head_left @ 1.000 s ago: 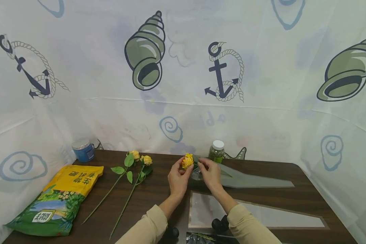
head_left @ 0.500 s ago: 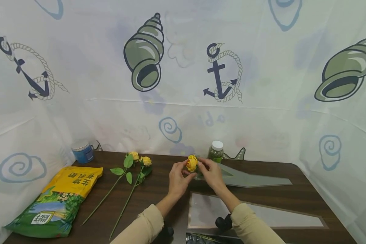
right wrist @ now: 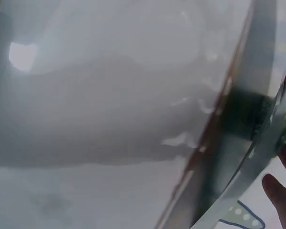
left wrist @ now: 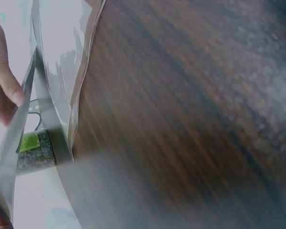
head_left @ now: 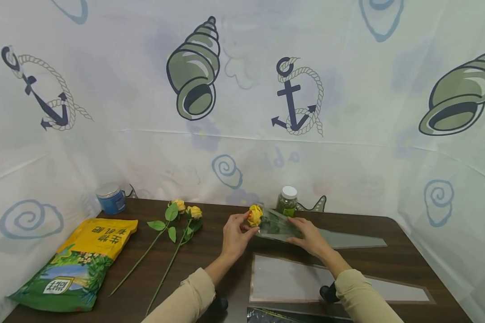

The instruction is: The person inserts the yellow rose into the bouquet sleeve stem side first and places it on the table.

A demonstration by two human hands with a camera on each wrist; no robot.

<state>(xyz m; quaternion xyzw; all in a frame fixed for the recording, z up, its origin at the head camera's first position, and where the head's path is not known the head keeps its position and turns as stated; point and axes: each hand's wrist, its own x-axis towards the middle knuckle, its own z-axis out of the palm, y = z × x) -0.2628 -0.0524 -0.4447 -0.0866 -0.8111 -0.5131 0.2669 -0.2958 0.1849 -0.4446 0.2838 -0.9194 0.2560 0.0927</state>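
A yellow rose (head_left: 255,216) has its head at the wide mouth of a clear, greyish tapered flower sleeve (head_left: 276,223), its green leaves showing through the film. My left hand (head_left: 233,237) pinches the rose and the sleeve's mouth between thumb and fingers. Further along, my right hand (head_left: 313,237) grips the sleeve across its width, thumb on the near edge and fingers on the far one. In the left wrist view the sleeve (left wrist: 14,138) stands up off the table, edge-on. Fingers of the right hand (right wrist: 281,191) show at the right wrist view's right edge.
Two more yellow roses (head_left: 174,229) lie left of centre, near a yellow-green bag (head_left: 78,264). A blue jar (head_left: 111,199) and a white-lidded jar (head_left: 287,201) stand at the back. A flat pale sleeve (head_left: 284,280) and black plastic packaging (head_left: 271,315) lie in front.
My right hand has moved from beside the rose head rightward along the sleeve. More of the clear film now shows around the leaves. The left hand stays at the rose.
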